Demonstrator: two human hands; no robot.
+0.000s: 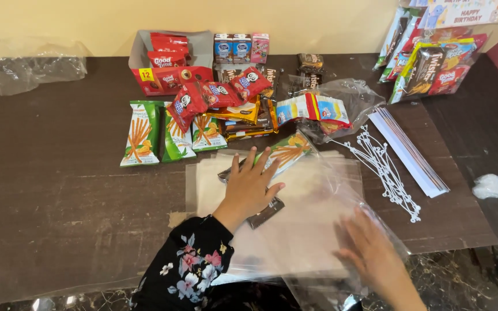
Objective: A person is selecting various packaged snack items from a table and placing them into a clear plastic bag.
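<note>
My left fingers (253,163) are spread flat on a clear bag (295,230), a dark bar (265,212) just under my palm and a green snack pack (288,151) beyond my fingertips. My right hand (370,247) lies open inside the bag's mouth, blurred, forearm angled toward me across the bench (59,190).

Three green stick-snack packets (168,132) lie side by side left of centre in the frame, and a fourth (288,151) sits in the clear bag. Three small drink cartons (241,48) stand in a row at the top centre; two hands show.
</note>
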